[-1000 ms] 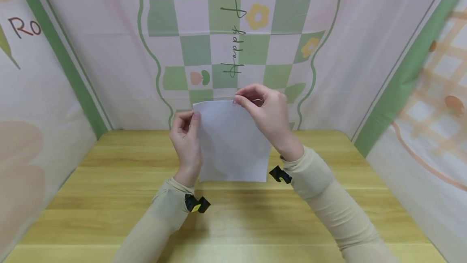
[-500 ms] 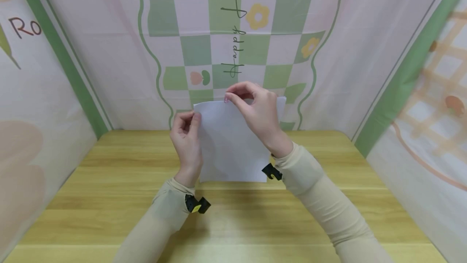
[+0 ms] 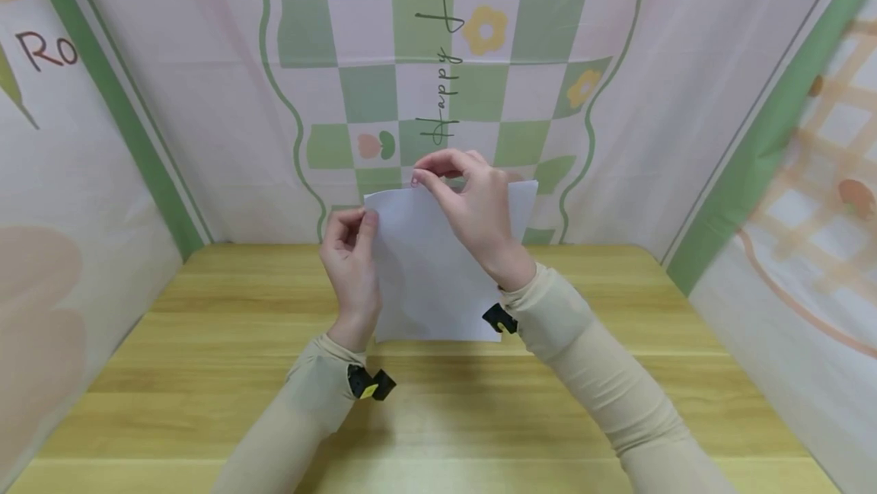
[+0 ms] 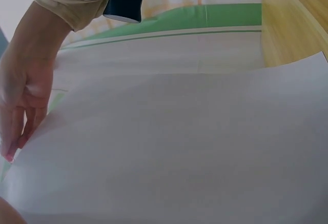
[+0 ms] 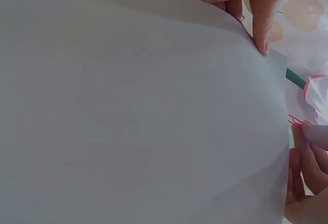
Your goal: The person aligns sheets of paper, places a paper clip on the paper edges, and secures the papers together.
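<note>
white paper (image 3: 438, 273) up high, thin pink wire (image 5: 293, 119) at its top edge

the paper is held up over the wooden counter (image 3: 438, 425), with the printed cloth (image 3: 370, 94) behind it. i can't tell if it is one sheet or more.

the left hand (image 3: 351, 266) is at the paper's left edge, close to its top corner. its thumb and fingers pinch the paper there. the right hand (image 3: 473, 212) is at the paper's top edge, a bit left of the middle. its thumb and finger pinch the pink wire, which looks like a paper clip. the wire is right by the edge, but i can't tell if it touches the paper.

the step now seems to be getting the wire onto the top edge. to do it well, keep the left hand firm, so the paper does not flop back. point the wire straight down at the edge, not tilted. part its two loops a little, and let one go in front of the paper and one behind. push softly near the wire. a hard push might bend the paper or make the wire slip.
</note>
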A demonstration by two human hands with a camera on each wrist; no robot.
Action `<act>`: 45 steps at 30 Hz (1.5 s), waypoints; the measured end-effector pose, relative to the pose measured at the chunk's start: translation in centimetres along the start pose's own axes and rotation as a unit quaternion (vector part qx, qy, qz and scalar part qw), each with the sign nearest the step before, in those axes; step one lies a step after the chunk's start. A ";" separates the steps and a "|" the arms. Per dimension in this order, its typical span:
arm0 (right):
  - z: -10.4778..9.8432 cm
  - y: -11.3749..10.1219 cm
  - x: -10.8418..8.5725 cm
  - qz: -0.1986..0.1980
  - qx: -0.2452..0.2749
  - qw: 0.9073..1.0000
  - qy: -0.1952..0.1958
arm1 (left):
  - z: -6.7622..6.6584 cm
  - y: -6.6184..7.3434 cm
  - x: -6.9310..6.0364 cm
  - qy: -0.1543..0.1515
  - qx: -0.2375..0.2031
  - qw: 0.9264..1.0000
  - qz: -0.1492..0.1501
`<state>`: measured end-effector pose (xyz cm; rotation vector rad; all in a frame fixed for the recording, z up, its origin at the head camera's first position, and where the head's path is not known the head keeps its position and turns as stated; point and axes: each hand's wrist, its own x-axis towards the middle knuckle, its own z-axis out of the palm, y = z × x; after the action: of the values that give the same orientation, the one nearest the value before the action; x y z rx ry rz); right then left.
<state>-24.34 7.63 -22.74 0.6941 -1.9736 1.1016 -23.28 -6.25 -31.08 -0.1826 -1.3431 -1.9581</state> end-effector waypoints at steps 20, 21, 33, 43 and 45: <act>2.0 0.2 -0.2 -0.031 0.015 0.999 0.016 | 0.1 0.0 0.0 -0.009 0.004 1.000 0.012; 2.0 0.2 -0.3 -0.034 0.014 0.999 0.018 | 0.1 0.0 0.0 -0.009 0.003 1.000 0.012; 2.2 0.3 -0.4 -0.042 0.006 0.999 0.017 | 0.2 0.0 0.0 -0.009 -0.001 1.000 0.003; 2.2 0.4 -0.4 -0.058 0.001 0.998 0.011 | 0.3 0.0 0.1 -0.012 0.020 1.000 0.004; 2.2 0.4 -0.4 -0.058 -0.001 0.998 0.009 | 0.3 0.0 0.1 -0.012 0.024 1.000 0.008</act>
<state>-25.19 5.94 -24.00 0.7844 -1.8949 1.0324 -23.45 -6.04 -30.89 -0.1928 -1.3986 -1.9135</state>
